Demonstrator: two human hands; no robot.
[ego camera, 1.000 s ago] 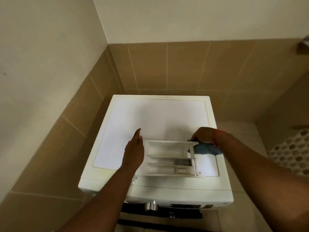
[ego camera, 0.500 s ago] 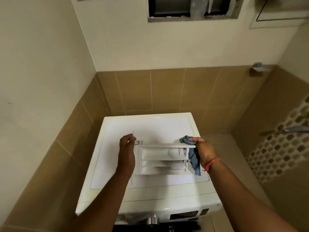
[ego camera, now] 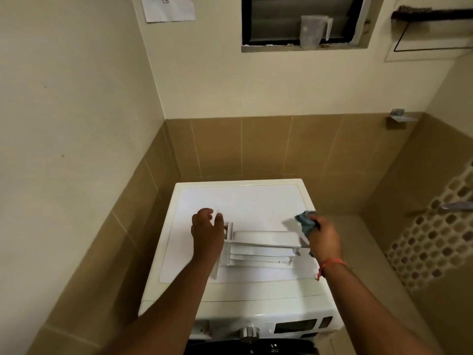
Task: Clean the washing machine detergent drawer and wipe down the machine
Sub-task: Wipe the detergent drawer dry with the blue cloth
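Observation:
A white detergent drawer point(ego camera: 261, 248) is held above the top of the white washing machine point(ego camera: 240, 201), tipped so its underside faces up. My left hand point(ego camera: 206, 233) grips the drawer's left end. My right hand point(ego camera: 323, 239) is at the drawer's right end, closed around a blue cloth point(ego camera: 305, 221) that is bunched between the fingers and the drawer. How far the right hand also bears the drawer is hidden by the cloth.
The machine stands in a tiled corner, with walls close behind and on the left. Its control panel with a knob point(ego camera: 247, 332) faces me at the bottom. A window ledge point(ego camera: 304, 48) holds a clear jug point(ego camera: 311, 32). A tap point(ego camera: 454, 206) sticks out at the right.
The drawer has been lifted off the machine top and turned over from compartments-up to tilted with its underside up. Both hands rose with it. The view has tilted upward.

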